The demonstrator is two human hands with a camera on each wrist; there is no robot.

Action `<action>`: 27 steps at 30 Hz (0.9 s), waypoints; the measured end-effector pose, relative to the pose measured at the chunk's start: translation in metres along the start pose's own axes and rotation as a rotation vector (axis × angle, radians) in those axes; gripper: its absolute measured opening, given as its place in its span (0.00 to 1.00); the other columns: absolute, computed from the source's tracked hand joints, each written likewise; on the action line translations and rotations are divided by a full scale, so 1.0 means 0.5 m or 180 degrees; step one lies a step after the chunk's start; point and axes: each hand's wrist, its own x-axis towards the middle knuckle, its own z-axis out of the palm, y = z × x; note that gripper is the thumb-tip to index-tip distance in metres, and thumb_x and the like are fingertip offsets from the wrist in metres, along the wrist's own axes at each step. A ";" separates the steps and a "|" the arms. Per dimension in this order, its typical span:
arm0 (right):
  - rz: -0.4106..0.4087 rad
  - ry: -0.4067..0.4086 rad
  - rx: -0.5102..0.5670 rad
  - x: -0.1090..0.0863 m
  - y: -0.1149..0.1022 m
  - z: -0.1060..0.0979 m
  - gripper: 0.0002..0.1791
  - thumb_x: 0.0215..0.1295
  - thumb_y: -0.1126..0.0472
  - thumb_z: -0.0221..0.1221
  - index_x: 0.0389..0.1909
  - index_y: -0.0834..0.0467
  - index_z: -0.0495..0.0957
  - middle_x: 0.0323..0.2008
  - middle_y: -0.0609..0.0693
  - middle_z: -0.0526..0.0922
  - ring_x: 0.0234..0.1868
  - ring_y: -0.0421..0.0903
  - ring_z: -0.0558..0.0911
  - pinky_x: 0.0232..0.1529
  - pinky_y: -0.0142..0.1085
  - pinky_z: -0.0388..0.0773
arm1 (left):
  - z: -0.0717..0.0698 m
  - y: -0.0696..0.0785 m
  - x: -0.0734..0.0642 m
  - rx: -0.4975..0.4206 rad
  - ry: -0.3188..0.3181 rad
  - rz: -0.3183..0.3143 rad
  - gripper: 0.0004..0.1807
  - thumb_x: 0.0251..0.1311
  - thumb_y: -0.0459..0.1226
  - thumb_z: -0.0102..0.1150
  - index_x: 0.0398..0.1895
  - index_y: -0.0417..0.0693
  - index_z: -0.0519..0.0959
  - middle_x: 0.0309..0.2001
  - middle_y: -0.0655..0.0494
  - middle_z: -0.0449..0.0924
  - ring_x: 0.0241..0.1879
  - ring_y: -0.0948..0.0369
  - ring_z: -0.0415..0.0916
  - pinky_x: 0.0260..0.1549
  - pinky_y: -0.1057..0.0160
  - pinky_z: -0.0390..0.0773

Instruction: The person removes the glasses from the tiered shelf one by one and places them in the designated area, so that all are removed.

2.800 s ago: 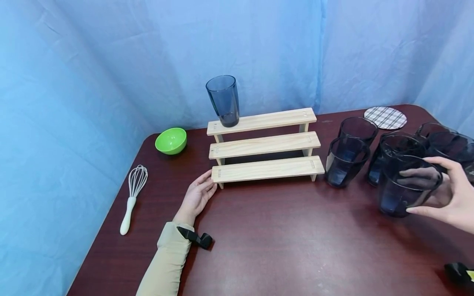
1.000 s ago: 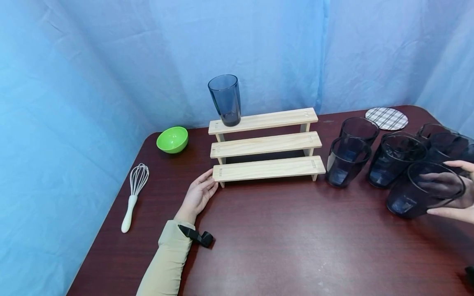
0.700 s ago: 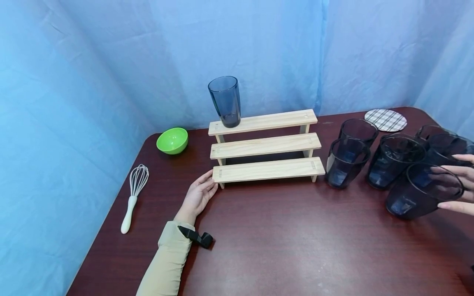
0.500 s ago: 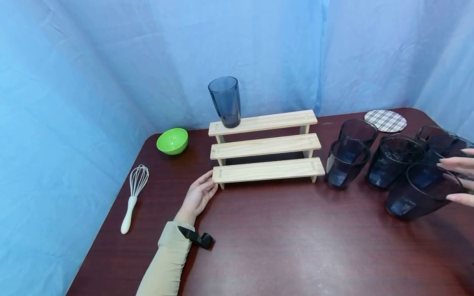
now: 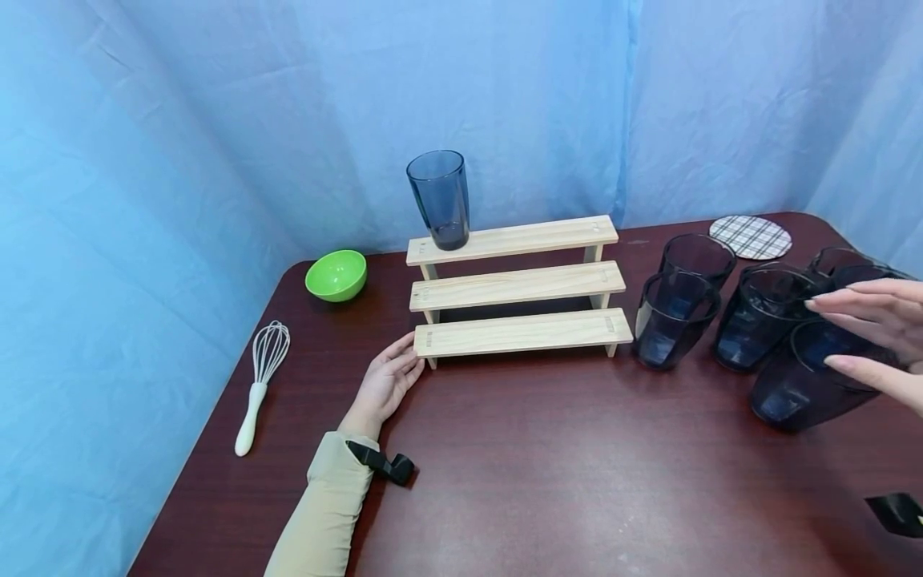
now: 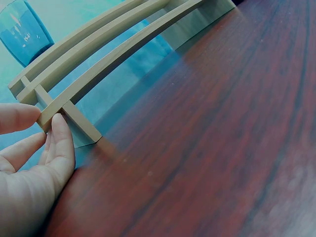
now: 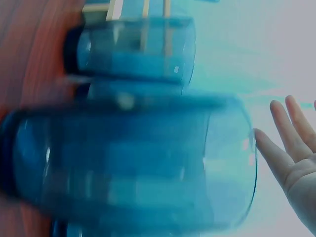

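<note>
My left hand (image 5: 384,390) holds the left end of the lowest tier of a three-tier wooden display stand (image 5: 522,332); in the left wrist view its fingers (image 6: 61,140) pinch the tier's corner. On the top tier, at the left, stands a blue-tinted drinking glass (image 5: 440,200). At the right, my right hand (image 5: 883,328) hovers with spread, extended fingers over the rim of the nearest dark glass (image 5: 796,389), gripping nothing. In the right wrist view that glass (image 7: 118,163) fills much of the picture, and the hand (image 7: 296,168) is beyond its rim.
More dark glasses (image 5: 674,320) are grouped right of the stand, several partly hidden behind one another. A checked round mat (image 5: 751,236) lies behind them. On the left are a green bowl (image 5: 336,275) and a white whisk (image 5: 259,385). Blue curtains border the wooden table (image 5: 548,473).
My right hand set its glass down at the front of the group, released it, drew off to the right, and now reaches back above the rim. The left hand has stayed on the stand.
</note>
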 end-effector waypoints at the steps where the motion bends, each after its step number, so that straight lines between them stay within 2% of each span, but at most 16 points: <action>1: 0.0040 -0.0041 -0.0318 0.002 -0.007 0.007 0.39 0.57 0.58 0.60 0.61 0.80 0.58 0.58 0.49 0.76 0.60 0.36 0.74 0.56 0.20 0.69 | 0.000 0.000 0.000 0.0013 -0.0006 -0.0002 0.29 0.66 0.23 0.39 0.71 0.35 0.53 0.44 0.57 0.71 0.39 0.68 0.74 0.42 0.72 0.76; 2: 0.0051 -0.0068 -0.0534 0.007 -0.016 0.017 0.38 0.57 0.56 0.59 0.60 0.79 0.60 0.57 0.46 0.76 0.59 0.34 0.74 0.55 0.20 0.69 | 0.001 0.000 0.000 0.0010 -0.0004 -0.0002 0.29 0.66 0.23 0.39 0.71 0.35 0.53 0.45 0.57 0.71 0.39 0.68 0.74 0.42 0.72 0.76; 3: 0.0061 -0.0092 -0.0566 0.011 -0.023 0.028 0.39 0.56 0.55 0.60 0.60 0.78 0.61 0.56 0.44 0.76 0.58 0.33 0.74 0.55 0.19 0.69 | 0.001 0.000 0.000 0.0006 -0.0005 -0.0003 0.29 0.66 0.23 0.39 0.71 0.35 0.53 0.45 0.57 0.71 0.39 0.68 0.74 0.42 0.72 0.76; 5: 0.0101 -0.0158 -0.0902 0.018 -0.038 0.051 0.35 0.57 0.58 0.60 0.60 0.75 0.63 0.55 0.38 0.75 0.57 0.30 0.74 0.53 0.18 0.68 | 0.002 0.000 0.000 0.0007 -0.0013 0.0000 0.29 0.67 0.23 0.39 0.71 0.35 0.53 0.45 0.57 0.70 0.39 0.68 0.74 0.42 0.72 0.76; 8: 0.0294 -0.0195 -0.0895 0.025 -0.052 0.082 0.30 0.54 0.76 0.62 0.60 0.72 0.65 0.54 0.36 0.75 0.55 0.27 0.74 0.50 0.16 0.68 | 0.002 0.000 0.000 -0.0005 -0.0009 -0.0002 0.28 0.67 0.23 0.39 0.71 0.35 0.53 0.44 0.57 0.71 0.38 0.68 0.74 0.42 0.72 0.76; 10: 0.0445 -0.0177 -0.0803 0.029 -0.057 0.100 0.35 0.46 0.86 0.60 0.59 0.70 0.67 0.53 0.36 0.76 0.53 0.27 0.75 0.49 0.14 0.69 | 0.001 0.000 0.000 0.0001 -0.0013 -0.0003 0.28 0.67 0.23 0.38 0.71 0.35 0.53 0.44 0.57 0.71 0.38 0.68 0.74 0.41 0.72 0.76; 12: 0.0567 -0.0158 -0.0697 0.034 -0.061 0.117 0.37 0.41 0.90 0.59 0.58 0.69 0.68 0.52 0.37 0.77 0.52 0.27 0.76 0.47 0.14 0.69 | 0.002 0.001 0.000 0.0005 -0.0007 -0.0006 0.28 0.67 0.23 0.39 0.71 0.35 0.53 0.44 0.58 0.71 0.38 0.68 0.74 0.41 0.72 0.76; 14: 0.0560 -0.0180 -0.0618 0.040 -0.061 0.131 0.37 0.41 0.89 0.60 0.57 0.69 0.69 0.51 0.39 0.78 0.51 0.28 0.77 0.47 0.15 0.71 | 0.002 0.000 0.000 0.0003 -0.0009 -0.0003 0.28 0.67 0.23 0.39 0.71 0.35 0.53 0.44 0.57 0.71 0.39 0.68 0.74 0.41 0.72 0.76; 17: 0.0408 -0.0278 -0.0550 0.047 -0.057 0.151 0.36 0.40 0.89 0.61 0.55 0.70 0.69 0.50 0.41 0.78 0.51 0.30 0.78 0.47 0.16 0.72 | 0.002 0.000 0.000 0.0004 -0.0004 0.0000 0.28 0.67 0.23 0.38 0.71 0.35 0.53 0.44 0.57 0.71 0.39 0.68 0.75 0.41 0.72 0.76; 21: 0.0261 -0.0446 0.0017 0.056 -0.038 0.177 0.34 0.40 0.89 0.60 0.55 0.74 0.67 0.51 0.46 0.80 0.52 0.34 0.79 0.49 0.19 0.73 | 0.002 0.002 0.000 0.0006 0.0016 0.0001 0.29 0.67 0.23 0.39 0.71 0.36 0.54 0.44 0.57 0.71 0.39 0.68 0.74 0.41 0.72 0.76; 24: 0.0358 -0.0541 0.0251 0.062 -0.028 0.197 0.33 0.43 0.87 0.60 0.55 0.72 0.67 0.50 0.46 0.80 0.52 0.34 0.79 0.50 0.20 0.73 | 0.001 0.002 -0.001 -0.0011 0.0040 -0.0016 0.29 0.66 0.23 0.39 0.71 0.36 0.54 0.45 0.56 0.71 0.39 0.68 0.74 0.42 0.72 0.76; 27: 0.0507 -0.0603 0.0123 0.068 -0.026 0.217 0.32 0.46 0.84 0.62 0.55 0.69 0.68 0.50 0.43 0.80 0.52 0.32 0.79 0.48 0.20 0.73 | 0.001 0.002 -0.001 -0.0022 0.0031 -0.0026 0.29 0.66 0.23 0.39 0.71 0.37 0.54 0.45 0.56 0.71 0.39 0.67 0.74 0.42 0.72 0.76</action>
